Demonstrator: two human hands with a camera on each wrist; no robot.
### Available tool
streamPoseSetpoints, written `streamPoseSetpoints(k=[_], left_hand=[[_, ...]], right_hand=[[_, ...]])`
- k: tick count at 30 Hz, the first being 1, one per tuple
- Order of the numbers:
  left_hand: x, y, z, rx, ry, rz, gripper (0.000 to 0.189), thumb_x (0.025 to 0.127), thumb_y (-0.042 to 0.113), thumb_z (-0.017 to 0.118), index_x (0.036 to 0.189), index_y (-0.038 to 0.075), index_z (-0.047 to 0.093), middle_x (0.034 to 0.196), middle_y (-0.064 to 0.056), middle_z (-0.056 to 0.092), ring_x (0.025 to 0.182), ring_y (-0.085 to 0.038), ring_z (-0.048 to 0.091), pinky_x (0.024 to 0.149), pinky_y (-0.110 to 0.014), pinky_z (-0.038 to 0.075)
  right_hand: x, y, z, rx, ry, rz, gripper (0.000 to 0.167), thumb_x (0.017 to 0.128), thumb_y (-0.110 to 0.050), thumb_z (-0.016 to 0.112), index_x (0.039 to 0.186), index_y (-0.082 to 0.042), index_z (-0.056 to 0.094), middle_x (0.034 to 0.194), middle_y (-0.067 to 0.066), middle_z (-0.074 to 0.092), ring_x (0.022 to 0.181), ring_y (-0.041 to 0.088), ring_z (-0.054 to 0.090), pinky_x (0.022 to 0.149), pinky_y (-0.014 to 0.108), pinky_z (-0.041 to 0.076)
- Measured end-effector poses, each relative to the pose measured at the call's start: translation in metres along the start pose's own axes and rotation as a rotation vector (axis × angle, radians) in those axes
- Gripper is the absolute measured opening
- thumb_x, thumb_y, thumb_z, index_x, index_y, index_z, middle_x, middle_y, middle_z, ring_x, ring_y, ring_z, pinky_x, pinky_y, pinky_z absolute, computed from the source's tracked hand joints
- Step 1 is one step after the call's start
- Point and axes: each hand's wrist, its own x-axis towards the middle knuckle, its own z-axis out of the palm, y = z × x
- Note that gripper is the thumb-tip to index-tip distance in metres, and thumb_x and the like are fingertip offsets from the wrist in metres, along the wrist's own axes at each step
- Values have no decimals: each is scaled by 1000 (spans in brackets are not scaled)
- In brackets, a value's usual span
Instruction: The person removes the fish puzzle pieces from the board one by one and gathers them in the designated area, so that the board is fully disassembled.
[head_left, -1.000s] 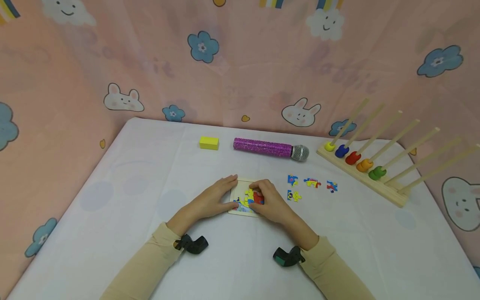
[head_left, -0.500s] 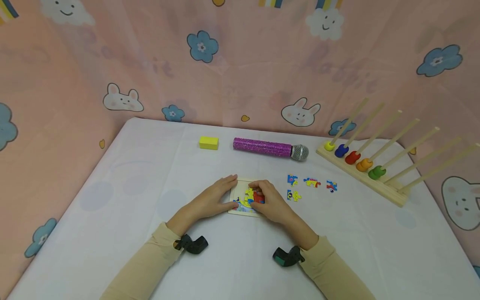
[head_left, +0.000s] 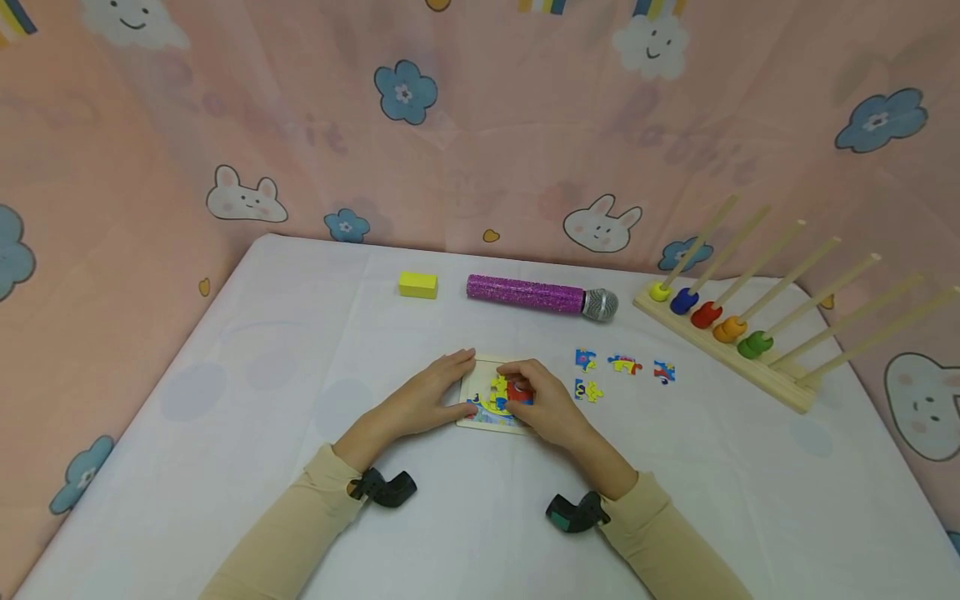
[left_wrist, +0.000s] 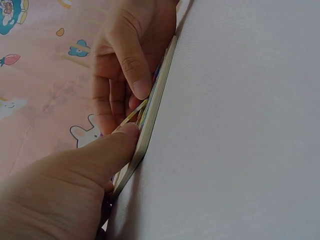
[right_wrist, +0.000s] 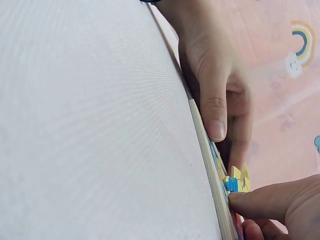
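Observation:
A small wooden puzzle tray [head_left: 483,367] lies on the white table, with brightly coloured pieces across its lower part. My left hand [head_left: 427,398] rests at the tray's left side, thumb on the lower left corner and fingers stretched toward the upper edge. Over the tray's right part, my right hand [head_left: 547,410] pinches a puzzle piece between thumb and fingers. In the right wrist view that yellow and blue puzzle piece [right_wrist: 238,183] stands tilted up from the tray; my fingers hide part of it. Several loose puzzle pieces [head_left: 624,365] lie to the right of the tray.
Behind the tray lie a yellow block [head_left: 417,285] and a purple glittery microphone [head_left: 525,294]. A wooden peg rack [head_left: 723,354] with coloured beads and tall rods stands at the right. A pink patterned cloth [head_left: 480,125] hangs behind the table.
My right thumb and fingers have shifted very slightly to the right over the tray with the piece. The left hand and the loose pieces have stayed in place.

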Motion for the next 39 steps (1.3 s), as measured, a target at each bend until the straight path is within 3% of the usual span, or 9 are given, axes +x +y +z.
streamPoseSetpoints(k=[11,20,32,39], left_hand=[[1,-2,1,7,1,3,73,89,39,65,145,2,37,156,-7,27,144,-25,23,119,-40,21],[0,-2,1,4,-4,0,73,89,40,65,145,2,37,156,-7,26,144,-25,23,119,-40,21],[0,-4,2,-4,8,13,73,88,40,65,144,2,38,156,-7,27,144,-24,24,120,-39,20],[1,-4,3,-6,4,8,73,88,40,65,145,3,36,156,-6,26,144,-23,23,120,-38,19]], right_hand=[[-1,4,0,-13,3,-48,43,83,-3,68,125,-7,59,119,9,59,109,21,56,99,42,47],[-1,6,2,-65,30,-81,44,85,-7,68,127,-6,57,115,9,60,100,18,56,91,37,51],[-1,-1,-4,-108,75,-74,45,83,-9,72,125,-6,59,107,7,60,94,16,58,83,34,54],[-2,0,-18,-117,57,-37,43,85,-8,70,126,-8,58,113,5,59,99,17,56,90,37,53]])
